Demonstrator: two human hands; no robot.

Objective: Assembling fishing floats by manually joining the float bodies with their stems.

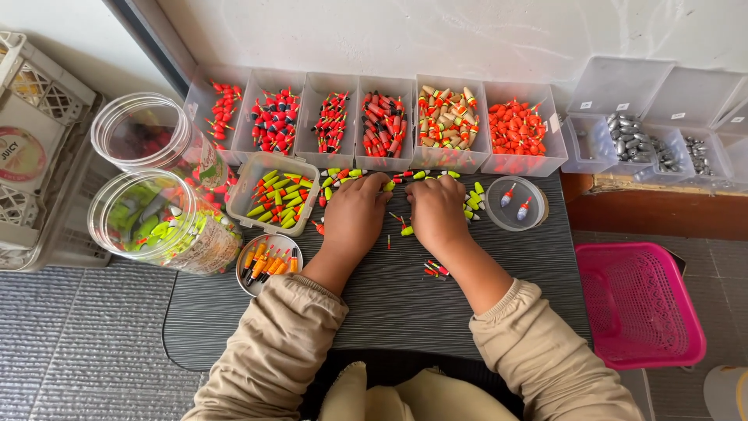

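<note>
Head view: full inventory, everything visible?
Clear bins: six in a row by the wall, holding red, black, tan and orange floats.
Sinker trays: clear, far right, grey weights inside.
Jars: two, clear, left; one holds green pieces.
Tub: one, clear, yellow-green floats.
Round lids: two, one with orange floats, one with two floats.
Loose floats: many, yellow-green and red, on the grey table.
Basket: one, pink, right.
Crate: one, white, left.
Left hand, right hand: palms down over the loose floats.

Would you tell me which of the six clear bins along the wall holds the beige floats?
The fifth clear bin from the left; its floats are beige, the others' mostly red or orange.
</note>
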